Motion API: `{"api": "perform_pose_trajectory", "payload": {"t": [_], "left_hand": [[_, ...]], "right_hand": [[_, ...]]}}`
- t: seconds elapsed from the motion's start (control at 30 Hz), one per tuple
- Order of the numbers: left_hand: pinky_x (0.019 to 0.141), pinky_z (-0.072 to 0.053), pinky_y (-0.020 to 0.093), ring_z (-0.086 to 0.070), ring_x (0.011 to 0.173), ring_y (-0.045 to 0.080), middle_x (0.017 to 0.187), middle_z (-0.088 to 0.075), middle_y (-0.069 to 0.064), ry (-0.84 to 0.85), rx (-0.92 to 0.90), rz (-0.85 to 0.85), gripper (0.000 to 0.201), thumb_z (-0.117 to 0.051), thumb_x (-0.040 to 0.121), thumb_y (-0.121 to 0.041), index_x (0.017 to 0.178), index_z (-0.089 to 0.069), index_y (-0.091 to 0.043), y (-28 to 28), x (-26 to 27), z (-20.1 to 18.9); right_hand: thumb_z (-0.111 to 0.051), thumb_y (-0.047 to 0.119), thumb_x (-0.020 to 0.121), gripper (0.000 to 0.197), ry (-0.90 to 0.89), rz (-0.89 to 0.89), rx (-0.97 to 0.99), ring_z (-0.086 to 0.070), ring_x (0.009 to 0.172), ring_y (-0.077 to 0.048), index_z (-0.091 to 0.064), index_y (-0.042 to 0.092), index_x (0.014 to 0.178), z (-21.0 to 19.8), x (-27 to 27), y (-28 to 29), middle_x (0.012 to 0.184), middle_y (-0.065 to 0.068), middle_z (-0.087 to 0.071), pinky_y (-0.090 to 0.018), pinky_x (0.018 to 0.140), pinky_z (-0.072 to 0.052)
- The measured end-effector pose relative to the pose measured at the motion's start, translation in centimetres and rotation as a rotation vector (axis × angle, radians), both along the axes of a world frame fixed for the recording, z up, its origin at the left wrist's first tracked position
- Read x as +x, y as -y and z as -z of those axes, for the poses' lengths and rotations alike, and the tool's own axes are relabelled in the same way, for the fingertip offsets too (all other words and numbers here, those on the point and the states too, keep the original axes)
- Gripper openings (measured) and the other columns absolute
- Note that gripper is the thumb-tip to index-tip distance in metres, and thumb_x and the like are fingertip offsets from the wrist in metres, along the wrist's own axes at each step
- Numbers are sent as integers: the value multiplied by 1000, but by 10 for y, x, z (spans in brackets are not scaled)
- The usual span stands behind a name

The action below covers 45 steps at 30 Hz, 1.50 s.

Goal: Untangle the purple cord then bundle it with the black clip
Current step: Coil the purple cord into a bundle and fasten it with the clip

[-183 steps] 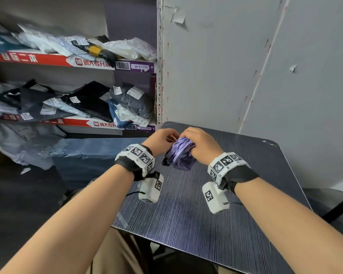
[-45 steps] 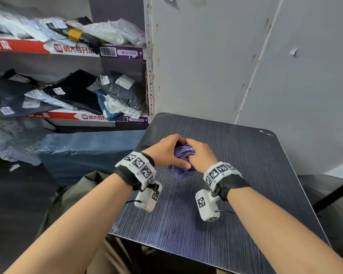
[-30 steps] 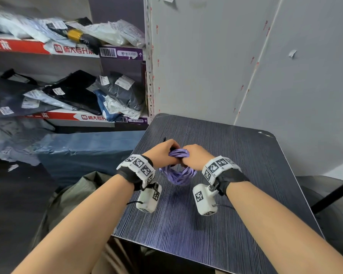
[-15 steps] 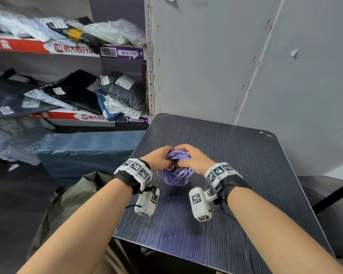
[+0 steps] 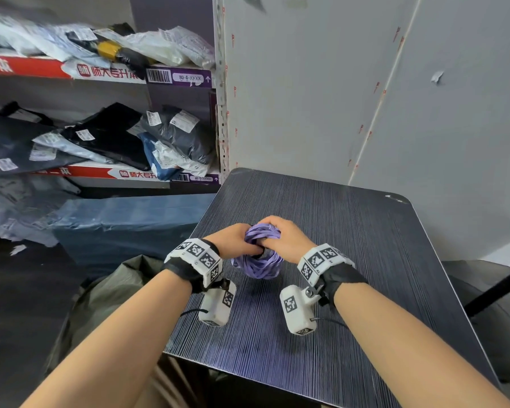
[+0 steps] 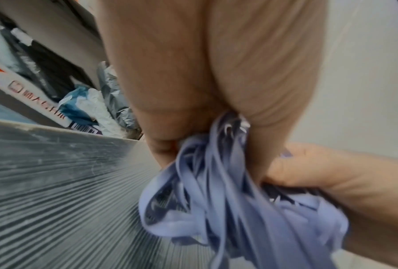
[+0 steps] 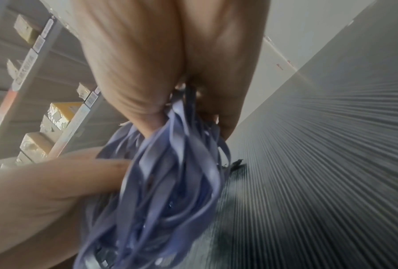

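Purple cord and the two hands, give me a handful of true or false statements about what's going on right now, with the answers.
1. Both hands hold the purple cord. True: the left hand and the right hand each grip the top of the bundle.
2. The cord lies stretched out straight along the table. False: it is gathered into a bunch of loops that hang below the hands.
3. The bundle is held over the dark striped table. True.
4. The right hand rests flat on the table, away from the cord. False: it grips the cord, pressed close to the left hand.
5. Shelves with bagged parcels stand to the left of the table. True.
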State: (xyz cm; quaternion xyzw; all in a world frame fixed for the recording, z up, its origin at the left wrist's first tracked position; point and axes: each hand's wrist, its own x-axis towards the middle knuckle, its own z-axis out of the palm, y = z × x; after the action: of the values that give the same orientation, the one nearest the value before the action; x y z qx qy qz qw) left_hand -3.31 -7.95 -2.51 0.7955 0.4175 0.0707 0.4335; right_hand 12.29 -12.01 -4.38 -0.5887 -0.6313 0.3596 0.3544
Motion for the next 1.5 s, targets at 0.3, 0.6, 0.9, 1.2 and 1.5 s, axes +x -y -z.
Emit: {"api": "perform_pose_trajectory", "payload": {"t": [0.3,0.6,0.9,1.2,1.5], "left_hand": [[65,-40,25,-56,79,22,84,-61,9,-45,157,-102,16,-49,90,-8,94,-62,1,3,1,12],[52,-33,21,-45,62,16,64,-47,1,3,136,-276,28,-49,88,-6,62,-43,-14,1,7,12],[59,-42,30,-52,62,17,75,-56,7,90,43,-249,15,-50,86,-8,99,-54,-1,2,3,4],[77,-47,33,-58,82,23,89,-61,12,130,14,-276,17,-49,86,-6,99,-57,-1,-2,0,8],[74,-41,27,-57,87,23,92,-61,8,65,172,-242,15,-52,88,-10,100,-59,-4,-1,7,13]], "right_hand": [[-67,27,78,40,590,115,296,-34,105,-17,-56,24,116,-3,-5,12,116,2,-42,-30,94,-30],[-47,23,92,26,702,120,142,-56,85,-32,-70,10,87,-8,-19,18,88,-13,-66,-33,66,-39],[-62,11,82,16,281,213,114,-55,63,-5,-66,18,68,4,-14,15,62,13,-64,-30,68,-48],[-65,2,82,16,13,131,29,-60,55,-5,-64,18,86,8,-1,24,77,-6,-66,-15,59,-47],[-68,7,81,17,88,65,212,-49,67,-8,-58,21,84,7,2,29,83,11,-53,-19,70,-45]]}}
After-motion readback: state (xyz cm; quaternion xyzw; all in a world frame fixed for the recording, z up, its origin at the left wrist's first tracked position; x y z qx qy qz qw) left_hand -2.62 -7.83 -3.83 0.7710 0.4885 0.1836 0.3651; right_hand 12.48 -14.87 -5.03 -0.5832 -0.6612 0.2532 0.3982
